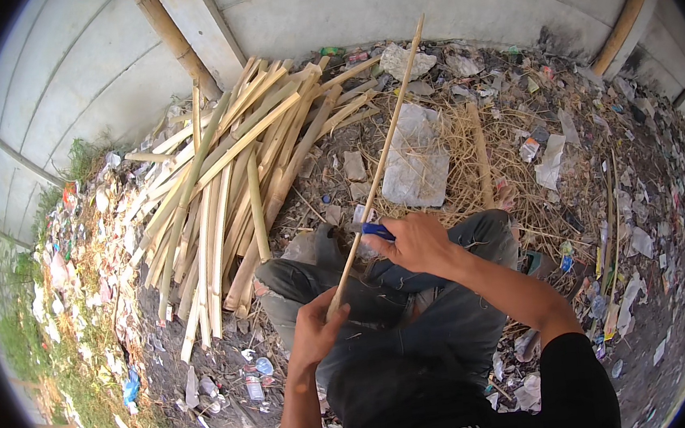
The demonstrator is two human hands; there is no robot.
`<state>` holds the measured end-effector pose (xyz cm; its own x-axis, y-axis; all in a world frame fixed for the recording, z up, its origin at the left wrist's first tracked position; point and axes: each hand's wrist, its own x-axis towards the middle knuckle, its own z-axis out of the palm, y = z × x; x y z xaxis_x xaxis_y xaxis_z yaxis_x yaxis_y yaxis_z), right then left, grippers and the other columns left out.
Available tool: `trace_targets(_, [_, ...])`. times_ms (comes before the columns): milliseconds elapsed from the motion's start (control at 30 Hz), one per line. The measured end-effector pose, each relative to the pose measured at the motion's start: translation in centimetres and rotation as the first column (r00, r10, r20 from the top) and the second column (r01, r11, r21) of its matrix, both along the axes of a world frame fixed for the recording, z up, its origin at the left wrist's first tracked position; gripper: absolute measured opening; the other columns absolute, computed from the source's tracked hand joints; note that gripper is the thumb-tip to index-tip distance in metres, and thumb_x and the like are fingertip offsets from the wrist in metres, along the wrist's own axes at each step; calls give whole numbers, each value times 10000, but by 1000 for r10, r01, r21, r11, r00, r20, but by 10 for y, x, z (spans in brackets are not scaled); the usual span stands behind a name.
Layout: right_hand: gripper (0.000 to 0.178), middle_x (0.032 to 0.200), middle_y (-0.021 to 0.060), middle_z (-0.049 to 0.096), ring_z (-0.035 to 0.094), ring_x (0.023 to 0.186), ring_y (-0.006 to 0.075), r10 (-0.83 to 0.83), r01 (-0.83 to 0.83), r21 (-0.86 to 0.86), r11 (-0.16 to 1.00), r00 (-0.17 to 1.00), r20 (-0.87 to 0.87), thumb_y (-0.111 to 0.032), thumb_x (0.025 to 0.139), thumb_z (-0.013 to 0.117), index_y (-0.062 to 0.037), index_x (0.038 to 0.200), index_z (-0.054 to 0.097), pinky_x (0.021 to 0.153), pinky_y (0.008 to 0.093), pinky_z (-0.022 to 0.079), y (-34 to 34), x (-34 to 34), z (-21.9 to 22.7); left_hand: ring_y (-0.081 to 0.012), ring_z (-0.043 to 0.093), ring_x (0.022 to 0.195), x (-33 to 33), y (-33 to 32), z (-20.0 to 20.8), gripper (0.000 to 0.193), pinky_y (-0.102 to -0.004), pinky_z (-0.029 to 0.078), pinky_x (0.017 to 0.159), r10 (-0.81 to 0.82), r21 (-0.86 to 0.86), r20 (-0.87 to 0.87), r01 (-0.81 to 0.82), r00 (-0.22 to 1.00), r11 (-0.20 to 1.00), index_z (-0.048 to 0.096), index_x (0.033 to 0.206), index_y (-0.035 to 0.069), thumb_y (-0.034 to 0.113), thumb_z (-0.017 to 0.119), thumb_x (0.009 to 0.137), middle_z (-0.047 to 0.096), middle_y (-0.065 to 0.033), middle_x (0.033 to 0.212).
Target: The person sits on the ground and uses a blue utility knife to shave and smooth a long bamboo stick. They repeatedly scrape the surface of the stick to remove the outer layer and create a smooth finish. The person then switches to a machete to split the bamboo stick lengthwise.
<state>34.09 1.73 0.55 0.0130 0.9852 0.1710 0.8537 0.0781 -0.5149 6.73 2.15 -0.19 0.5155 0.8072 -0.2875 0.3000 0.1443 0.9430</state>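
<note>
A long, thin bamboo strip (390,140) slants from my lap up toward the wall. Its near end sits in my left hand (317,329), whose fingers are closed round it above my left leg. My right hand (420,244) grips a knife with a blue handle (377,231). The short blade lies against the strip, some way up from my left hand. Both of my legs are folded under the work, in dark, worn jeans (442,327).
A heap of split bamboo pieces (226,183) lies to the left. Ahead are a pale stone slab (417,158), curly shavings (461,151) and a short bamboo length (480,153). Litter covers the ground on both sides. A concrete wall (422,3) with bamboo poles (172,37) closes the far side.
</note>
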Motion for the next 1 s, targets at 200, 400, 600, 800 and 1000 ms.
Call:
trace_targets(200, [645, 635, 211, 670, 698, 635, 436, 50, -52, -58, 997, 998, -37, -641, 1021, 531, -51, 826, 705, 594, 540, 543, -3, -9, -4, -8, 415, 621, -9, 1, -9, 402, -223, 309, 546, -1, -9, 58, 1, 998, 1000, 665, 1370, -2, 96, 682, 981, 518, 109, 733])
trace_targets(400, [639, 647, 204, 672, 689, 626, 438, 42, -41, -114, 993, 999, 9, -620, 1029, 530, -34, 855, 713, 599, 542, 540, -6, -11, -1, -28, 486, 740, -23, 1, -5, 413, -232, 394, 644, 0, -157, -14, -2, 1000, 988, 677, 1372, 1, 89, 698, 969, 600, 67, 846])
trace_targets(600, [646, 649, 190, 681, 690, 618, 433, -107, 109, -25, 994, 993, 54, -642, 1009, 546, -47, 825, 720, 576, 530, 539, 18, 30, -1, -13, 392, 523, -37, -12, -6, 462, -231, 263, 477, 8, -233, -1, -8, 1000, 972, 629, 1410, -13, 91, 682, 963, 478, 92, 668])
trace_targets(800, [660, 672, 218, 688, 699, 665, 451, 91, -87, -51, 995, 994, 65, -644, 1019, 520, -40, 871, 740, 624, 543, 550, -9, -14, -12, -19, 391, 515, -43, -9, -19, 484, -225, 271, 464, 0, -286, 67, 19, 998, 958, 615, 1416, -26, 61, 685, 945, 496, 72, 676])
trace_targets(1000, [727, 702, 223, 696, 706, 703, 443, -239, 242, -70, 968, 970, 47, -671, 1034, 477, -13, 873, 740, 680, 535, 556, 41, 74, -5, -29, 429, 564, -83, -16, -24, 494, -229, 319, 503, -41, -295, 4, 40, 999, 955, 630, 1421, -15, 64, 689, 937, 529, 67, 718])
